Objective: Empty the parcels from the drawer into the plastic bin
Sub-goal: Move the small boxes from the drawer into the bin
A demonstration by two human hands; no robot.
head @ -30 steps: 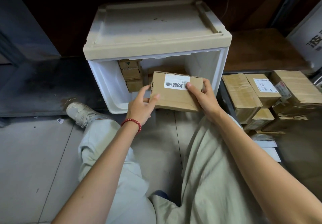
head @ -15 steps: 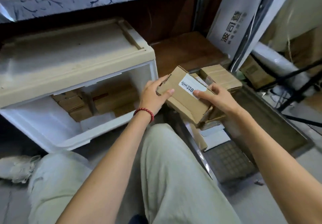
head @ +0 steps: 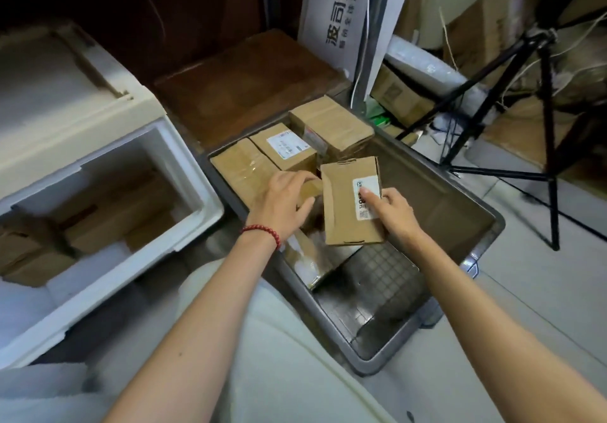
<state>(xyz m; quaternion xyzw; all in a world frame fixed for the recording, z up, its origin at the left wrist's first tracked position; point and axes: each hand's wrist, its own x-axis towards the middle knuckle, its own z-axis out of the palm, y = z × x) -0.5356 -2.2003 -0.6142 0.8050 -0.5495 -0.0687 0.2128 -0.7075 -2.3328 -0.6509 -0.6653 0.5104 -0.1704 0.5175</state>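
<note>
The right fingers (head: 371, 196) pinch a parcel (head: 350, 200), thumb pressed on its white label (head: 366, 197), the rest hidden behind its right edge. The right hand (head: 395, 213) holds it over the grey bin (head: 473, 205), tilted up. Just left of it, the left hand (head: 279, 204) rests with fingers curled loosely on the parcels below, gripping nothing that I can see; a red bead bracelet (head: 261, 232) circles that wrist. Beyond the fingers, three more parcels (head: 285, 146) lie packed in the bin's far corner. Well to the left, the white drawer (head: 184, 172) stands open with brown parcels inside.
</note>
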